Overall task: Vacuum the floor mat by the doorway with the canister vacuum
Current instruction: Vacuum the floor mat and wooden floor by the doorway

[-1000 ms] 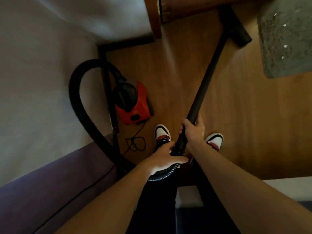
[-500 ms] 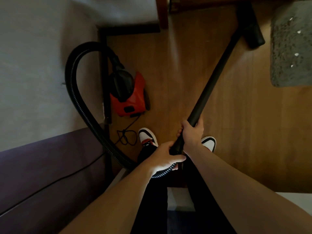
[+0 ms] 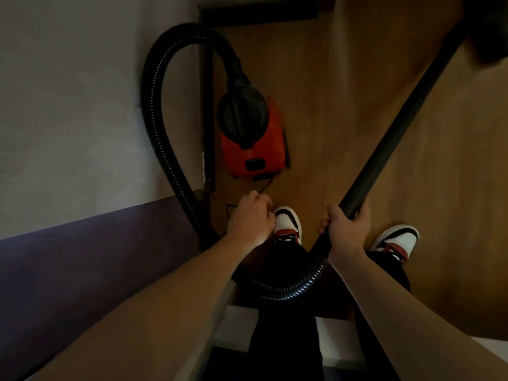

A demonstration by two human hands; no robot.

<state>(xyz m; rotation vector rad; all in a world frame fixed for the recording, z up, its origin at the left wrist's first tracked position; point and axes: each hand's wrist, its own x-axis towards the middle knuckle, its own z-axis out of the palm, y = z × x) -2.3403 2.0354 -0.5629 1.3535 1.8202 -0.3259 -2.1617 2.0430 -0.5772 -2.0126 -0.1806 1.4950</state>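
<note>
A red and black canister vacuum (image 3: pixel 251 138) sits on the wooden floor beside the wall. Its ribbed black hose (image 3: pixel 156 105) loops up along the wall, then down and across in front of my legs. My right hand (image 3: pixel 345 229) grips the lower end of the black wand (image 3: pixel 398 127), which slants up to the right. The floor nozzle (image 3: pixel 489 31) is blurred at the top right corner. My left hand (image 3: pixel 251 220) hovers off the wand with fingers loosely curled, holding nothing, just below the vacuum. The floor mat is out of view.
A pale wall (image 3: pixel 68 105) and a dark purple surface (image 3: pixel 82 265) fill the left side. A thin black cord (image 3: pixel 264 185) trails from the vacuum towards my left shoe (image 3: pixel 287 224). My right shoe (image 3: pixel 395 240) stands on bare wooden floor (image 3: pixel 453 188). A white ledge (image 3: pixel 335 342) lies below.
My left hand has let go of the wand and moved left towards the vacuum. The view has closed in on the vacuum, and the grey mat has left the frame at the right.
</note>
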